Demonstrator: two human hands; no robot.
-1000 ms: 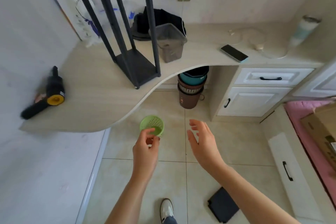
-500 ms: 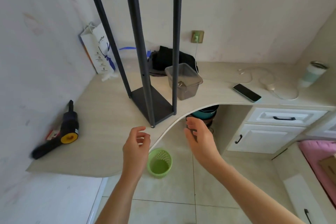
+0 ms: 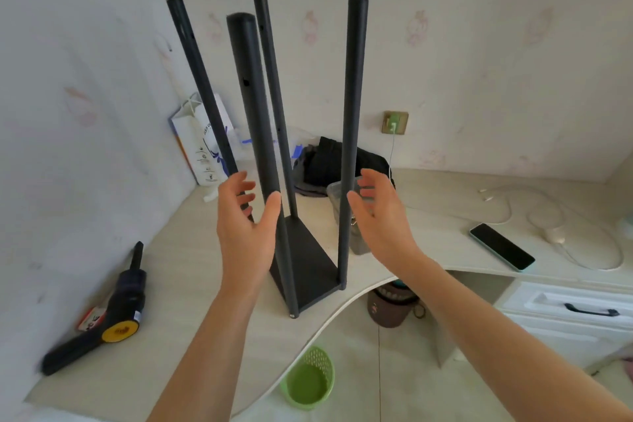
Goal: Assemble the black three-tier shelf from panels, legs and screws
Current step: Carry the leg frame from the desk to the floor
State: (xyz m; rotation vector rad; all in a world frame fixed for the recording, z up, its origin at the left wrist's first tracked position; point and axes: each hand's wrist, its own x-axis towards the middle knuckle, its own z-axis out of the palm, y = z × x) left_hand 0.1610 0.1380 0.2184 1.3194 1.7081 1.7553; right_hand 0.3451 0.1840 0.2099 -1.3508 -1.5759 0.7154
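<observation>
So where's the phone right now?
In the head view, the phone lies flat on the right side of the desk, beside a looped white cable and above the white drawers.

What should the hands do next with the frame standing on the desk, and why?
Probably close each hand on a front leg to steady the frame. The left hand and right hand are open beside the front-left leg and front-right leg, holding nothing, and only the bottom panel joins the four legs.

Both spread hands, left hand (image 3: 244,226) and right hand (image 3: 383,220), flank the shelf's front legs (image 3: 255,134) on the desk (image 3: 191,284).
</observation>
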